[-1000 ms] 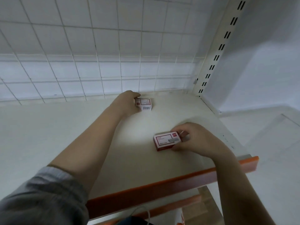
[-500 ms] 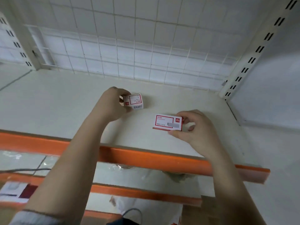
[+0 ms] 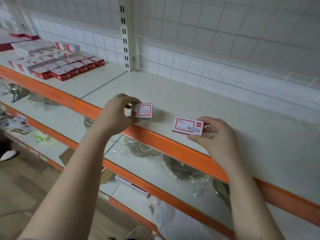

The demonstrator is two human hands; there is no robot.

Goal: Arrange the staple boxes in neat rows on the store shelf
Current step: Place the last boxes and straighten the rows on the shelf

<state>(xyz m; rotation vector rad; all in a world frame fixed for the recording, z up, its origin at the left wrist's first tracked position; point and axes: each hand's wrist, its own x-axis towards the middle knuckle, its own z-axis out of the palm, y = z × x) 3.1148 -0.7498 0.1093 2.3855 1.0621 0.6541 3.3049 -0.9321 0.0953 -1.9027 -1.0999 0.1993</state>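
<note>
I hold two staple boxes, one in each hand, both just above the front edge of the shelf. The left box is white with a red frame on its printed face, and I pinch it at its left end: my left hand curls round it, thumb below and fingers above, so the box sticks out to the right of my fingers with its face turned up toward me. A barcode shows on its lower side. The right box is longer and lies flatter, white with a red frame and a red logo at the end nearest my right hand. My right fingers grasp that end, thumb under the near edge. Whether either box touches the shelf I cannot tell; the left one seems lifted, with a shadow to its right. The two boxes are apart, with bare shelf between them.

Below my fingers runs the orange shelf lip. Behind my fingers a white wire grid backs the shelf, and a slotted upright stands beyond my left hand. Far to the left of my left fingers, on the next shelf section, red-and-white boxes in rows stand close together. Under my arms, on the lower shelf, glass dishes in clear wrap lie side by side, and one flat box rests lower still.
</note>
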